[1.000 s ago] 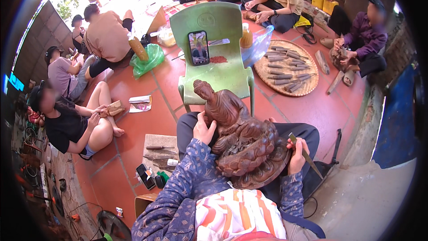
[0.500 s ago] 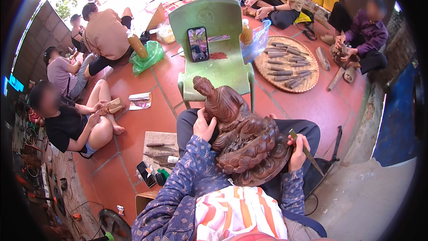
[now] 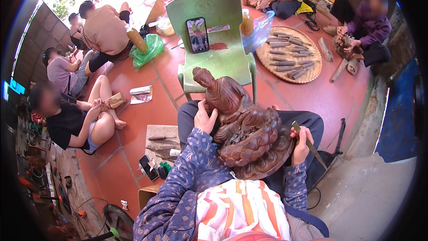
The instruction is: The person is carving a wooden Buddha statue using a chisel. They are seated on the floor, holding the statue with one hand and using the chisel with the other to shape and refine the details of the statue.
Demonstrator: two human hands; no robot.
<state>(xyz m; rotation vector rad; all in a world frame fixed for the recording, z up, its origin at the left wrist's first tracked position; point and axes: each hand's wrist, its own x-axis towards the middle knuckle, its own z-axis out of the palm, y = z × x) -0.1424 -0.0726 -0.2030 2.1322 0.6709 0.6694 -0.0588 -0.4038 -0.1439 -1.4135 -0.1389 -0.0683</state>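
A dark brown carved wooden Buddha statue leans back across my lap, its head tilted away to the upper left and its round lotus base toward my body. My left hand is wrapped against the statue's side, by its shoulder and arm; some fingertips are hidden behind the wood. My right hand grips a flat, narrow metal tool beside the base. One end of the tool pokes up past the thumb, and the longer part slants down to the right. A striped orange and white cloth covers my front.
Ahead stands a green plastic chair with a phone propped on it. A woven tray of several carving tools lies to its right. At left are a mat with tools and another phone. Other people sit around on the tiles.
The whole view has shifted slightly upward with my head. Both hands keep their holds on the statue and the metal tool, with little visible movement.
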